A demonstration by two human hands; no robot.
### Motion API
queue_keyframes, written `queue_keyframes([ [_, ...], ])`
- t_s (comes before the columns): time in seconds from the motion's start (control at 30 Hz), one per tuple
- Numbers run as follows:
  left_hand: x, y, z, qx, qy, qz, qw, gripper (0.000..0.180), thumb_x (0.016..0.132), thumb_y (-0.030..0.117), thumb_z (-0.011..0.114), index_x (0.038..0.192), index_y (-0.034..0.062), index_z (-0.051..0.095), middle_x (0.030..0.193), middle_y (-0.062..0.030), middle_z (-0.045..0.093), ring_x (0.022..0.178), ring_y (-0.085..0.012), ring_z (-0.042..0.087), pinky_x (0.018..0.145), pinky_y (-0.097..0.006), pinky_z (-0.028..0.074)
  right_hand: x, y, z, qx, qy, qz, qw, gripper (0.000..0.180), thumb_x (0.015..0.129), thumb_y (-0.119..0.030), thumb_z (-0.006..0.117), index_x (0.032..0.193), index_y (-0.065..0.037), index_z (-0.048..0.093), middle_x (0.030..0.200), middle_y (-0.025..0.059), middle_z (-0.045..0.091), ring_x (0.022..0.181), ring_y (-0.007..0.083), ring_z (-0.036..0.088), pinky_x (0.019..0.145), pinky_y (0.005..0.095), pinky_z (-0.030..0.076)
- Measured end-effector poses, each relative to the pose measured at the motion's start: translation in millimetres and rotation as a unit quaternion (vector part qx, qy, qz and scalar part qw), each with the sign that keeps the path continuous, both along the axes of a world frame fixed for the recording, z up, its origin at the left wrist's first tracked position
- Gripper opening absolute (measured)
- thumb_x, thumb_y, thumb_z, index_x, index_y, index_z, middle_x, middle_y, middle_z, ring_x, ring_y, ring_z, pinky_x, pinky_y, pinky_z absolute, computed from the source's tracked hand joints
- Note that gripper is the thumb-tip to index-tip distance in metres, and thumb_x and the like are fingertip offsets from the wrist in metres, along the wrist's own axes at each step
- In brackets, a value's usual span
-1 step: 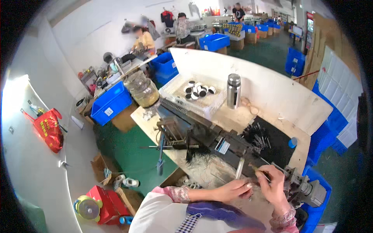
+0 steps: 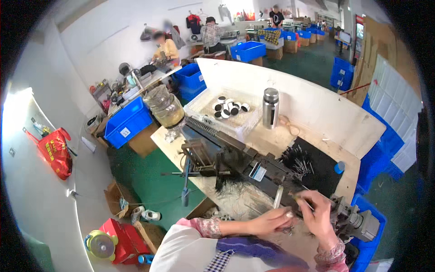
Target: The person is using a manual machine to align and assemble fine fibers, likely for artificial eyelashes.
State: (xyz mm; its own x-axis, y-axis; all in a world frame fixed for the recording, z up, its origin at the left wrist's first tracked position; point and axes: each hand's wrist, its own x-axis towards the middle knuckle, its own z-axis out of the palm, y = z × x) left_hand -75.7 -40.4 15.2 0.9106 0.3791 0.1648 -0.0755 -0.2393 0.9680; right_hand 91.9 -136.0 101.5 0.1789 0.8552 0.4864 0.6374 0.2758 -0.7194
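Workshop hall, green floor, blue crates [image 2: 128, 125] along walls, other people at far benches. Wooden workbench [image 2: 272, 138] carries long dark machine [image 2: 235, 156], steel flask [image 2: 270, 108], white tray [image 2: 226, 111] of black-and-white discs, black mat [image 2: 317, 170] with thin dark pins. Left hand [image 2: 271, 221] rests at near end of machine, fingers curled on small light piece — kind unclear. Right hand [image 2: 317, 213] just beside it, pinching thin rod [image 2: 302, 201] between fingertips. Grey motor [image 2: 358, 223] right of hands.
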Motion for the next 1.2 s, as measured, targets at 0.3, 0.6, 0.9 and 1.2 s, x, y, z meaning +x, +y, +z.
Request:
queue_keyframes([
  [0.3, -1.1, 29.0, -54.2, -0.132, -0.001, 0.110, 0.985, 0.030, 0.100, 0.031, 0.045, 0.098, 0.0025, 0.054, 0.088, -0.0024, 0.050, 0.082, -0.0136, 0.048, 0.073, -0.030, 0.042, 55.0, 9.6, -36.3, -0.082, -0.226, -0.107, 0.965, 0.017, 0.082, -0.003, 0.061, 0.098, -0.001, 0.063, 0.092, 0.0152, 0.057, 0.082, 0.0336, 0.060, 0.069, 0.0404, 0.049],
  [0.6, 40.2, -1.7, 25.7, -0.592, -0.075, 0.016, 0.802, 0.013, 0.098, 0.020, 0.047, 0.089, 0.0101, 0.050, 0.072, 0.0022, 0.042, 0.052, -0.0056, 0.032, 0.039, -0.023, 0.022, 54.4, 21.9, -58.0, -0.114, -0.317, -0.109, 0.935, 0.015, 0.077, 0.000, 0.060, 0.090, -0.002, 0.064, 0.080, 0.0125, 0.057, 0.083, 0.0310, 0.058, 0.069, 0.0397, 0.049],
  [0.9, -57.5, 72.4, 14.6, -0.637, -0.186, 0.050, 0.747, 0.014, 0.094, 0.019, 0.055, 0.100, 0.0076, 0.059, 0.069, 0.0023, 0.045, 0.046, -0.0042, 0.034, 0.039, -0.018, 0.027, 40.0, 9.4, -46.7, -0.142, -0.271, -0.085, 0.948, 0.013, 0.073, 0.004, 0.055, 0.084, -0.003, 0.057, 0.081, 0.0146, 0.053, 0.080, 0.0335, 0.057, 0.069, 0.0427, 0.048],
  [1.2, 91.9, 42.5, -28.5, 0.219, 0.037, -0.039, 0.974, 0.024, 0.080, 0.022, 0.061, 0.086, 0.0003, 0.069, 0.067, -0.0220, 0.060, 0.065, -0.0353, 0.062, 0.062, -0.042, 0.049, 68.5, 64.4, -36.2, -0.140, -0.260, -0.143, 0.945, 0.033, 0.079, -0.009, 0.065, 0.111, 0.000, 0.059, 0.097, 0.0160, 0.053, 0.088, 0.0354, 0.057, 0.073, 0.0402, 0.047],
])
